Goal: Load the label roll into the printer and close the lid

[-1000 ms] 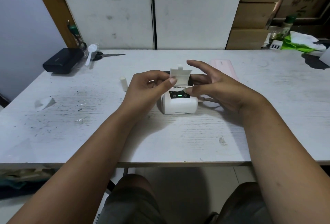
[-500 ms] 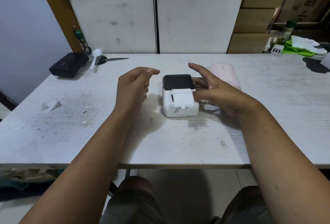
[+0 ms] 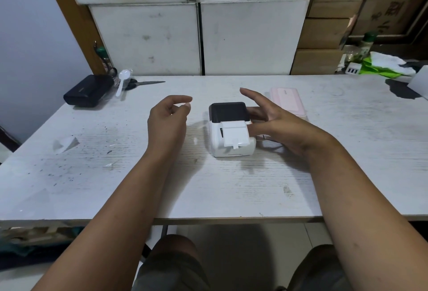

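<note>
A small white label printer (image 3: pixel 240 149) stands in the middle of the table, its dark lid (image 3: pixel 228 111) down on top. A white strip of label paper (image 3: pixel 235 134) hangs out of its slot over the front face. My left hand (image 3: pixel 168 120) hovers just left of the printer, fingers loosely curled, holding nothing. My right hand (image 3: pixel 275 121) is beside the printer's right side with fingers spread, fingertips close to or touching its edge. The roll inside is hidden.
The white table (image 3: pixel 231 188) holds a pink case (image 3: pixel 288 100) behind my right hand, a black pouch (image 3: pixel 89 90), a white plastic spoon (image 3: pixel 121 82) and scissors (image 3: pixel 144 83) at the back left, and a scrap of plastic film (image 3: pixel 64 144). White boxes (image 3: pixel 199 38) stand behind.
One second ago my left hand held the label strip up above the printer. It let go; the strip now hangs over the front, and both hands have drawn back slightly.
</note>
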`<state>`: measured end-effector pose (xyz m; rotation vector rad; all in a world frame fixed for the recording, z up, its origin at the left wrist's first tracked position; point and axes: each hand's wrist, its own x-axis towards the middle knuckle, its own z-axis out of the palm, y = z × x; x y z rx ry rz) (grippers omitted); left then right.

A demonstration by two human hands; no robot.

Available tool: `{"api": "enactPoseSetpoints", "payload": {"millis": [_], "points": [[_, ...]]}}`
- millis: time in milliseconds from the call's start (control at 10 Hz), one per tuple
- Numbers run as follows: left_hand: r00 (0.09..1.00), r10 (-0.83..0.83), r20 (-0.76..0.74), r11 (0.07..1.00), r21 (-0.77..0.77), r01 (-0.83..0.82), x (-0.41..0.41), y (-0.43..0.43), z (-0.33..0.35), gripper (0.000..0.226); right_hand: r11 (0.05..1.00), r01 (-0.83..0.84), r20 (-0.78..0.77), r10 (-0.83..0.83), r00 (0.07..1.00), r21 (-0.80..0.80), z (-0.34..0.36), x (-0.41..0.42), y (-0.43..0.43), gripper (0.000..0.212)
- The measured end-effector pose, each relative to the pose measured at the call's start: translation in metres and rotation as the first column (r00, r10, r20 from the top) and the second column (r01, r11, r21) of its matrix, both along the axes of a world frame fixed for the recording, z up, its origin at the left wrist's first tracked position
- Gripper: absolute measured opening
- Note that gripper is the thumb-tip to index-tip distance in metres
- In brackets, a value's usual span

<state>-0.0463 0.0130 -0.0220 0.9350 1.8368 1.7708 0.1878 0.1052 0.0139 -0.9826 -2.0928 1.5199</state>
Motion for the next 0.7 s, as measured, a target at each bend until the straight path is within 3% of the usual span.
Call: {"api": "enactPoseSetpoints", "payload": {"millis": [300,700], "points": [[0.981,-0.179,-0.073,0.984,-0.013,0.178,0.013,-0.004,0.002,0.018,1.000,-0.016,-0.008,0.016,1.000,-0.008,-0.001,-0.003,0.002,0.102],[0.986,-0.161,-0.036,0.987,-0.001,0.161,0.015,-0.005,0.004,0.018,1.000,0.016,-0.062,-0.016,0.998,0.002,0.005,0.006,-0.003,0.098]]}}
